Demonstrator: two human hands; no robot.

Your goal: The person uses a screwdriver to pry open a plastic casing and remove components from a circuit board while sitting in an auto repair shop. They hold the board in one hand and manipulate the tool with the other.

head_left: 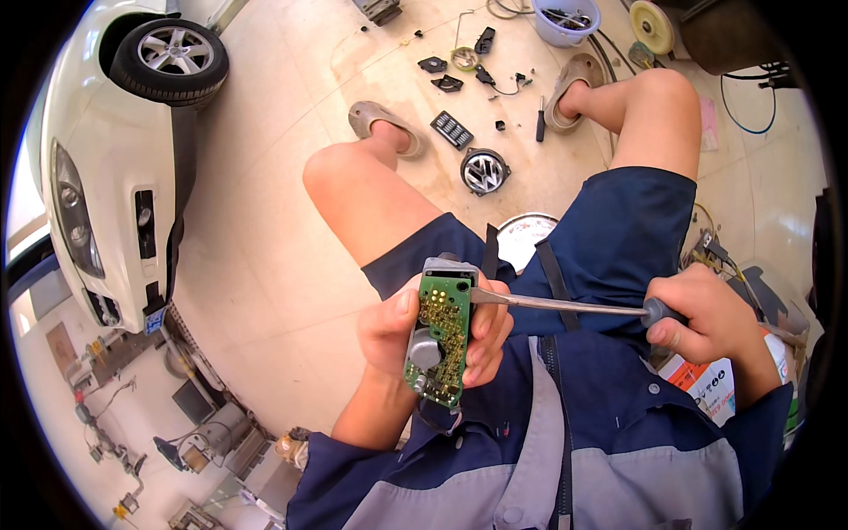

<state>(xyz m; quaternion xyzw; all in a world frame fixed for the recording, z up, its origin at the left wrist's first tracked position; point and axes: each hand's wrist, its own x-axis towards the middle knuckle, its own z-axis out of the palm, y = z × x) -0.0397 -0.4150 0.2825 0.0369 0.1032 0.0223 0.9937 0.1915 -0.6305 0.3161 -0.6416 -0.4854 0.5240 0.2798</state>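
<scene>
My left hand (389,331) is closed round a small electronic unit, its green circuit board (444,318) facing up. A round grey metal part (426,351) sits on the board, and a grey housing (449,265) shows at its upper end. In my right hand (702,309) is the dark handle of a flat-blade screwdriver (565,305). Its shaft points left across my lap, and the blade tip meets the board's upper right edge, beside my left fingers. Whether the tip is wedged under the board I cannot tell.
Between my feet on the tiled floor lie a round car emblem (484,170), a black slotted panel (451,130), a second screwdriver (540,120) and several small black parts. A bucket of tools (565,26) stands beyond. On the left is a white car (106,203); a wheel (172,57) stands beside it.
</scene>
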